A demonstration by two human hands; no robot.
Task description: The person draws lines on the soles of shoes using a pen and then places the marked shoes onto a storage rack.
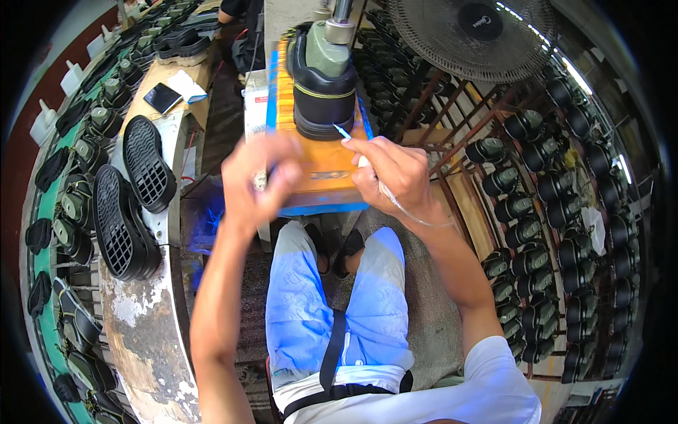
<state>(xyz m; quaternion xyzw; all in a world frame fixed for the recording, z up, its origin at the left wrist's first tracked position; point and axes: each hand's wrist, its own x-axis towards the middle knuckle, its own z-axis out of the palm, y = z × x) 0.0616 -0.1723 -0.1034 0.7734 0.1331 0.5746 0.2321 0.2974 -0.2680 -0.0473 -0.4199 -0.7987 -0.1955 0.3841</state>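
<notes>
A black shoe (323, 99) with a yellow-green line stands heel toward me on a green last (328, 58), pressed under a metal rod (342, 27). It rests on an orange platform (318, 169) with blue edges. My right hand (397, 175) is closed around a slim pen (342, 131), its pale blue tip at the lower right of the shoe by the sole edge. A thin clear cord or band runs along that wrist. Left of the shoe, my left hand (263, 177) hangs over the platform's near left side, smeared by motion; whether it holds anything is unclear.
Two black soles (127, 219) lie on the worn bench (141, 318) at left, with a phone (162, 98) farther up. Beyond runs a green conveyor (44, 283) carrying shoe parts. Racks of lasted shoes (522, 233) fill the right. A large fan (480, 28) stands at the far right.
</notes>
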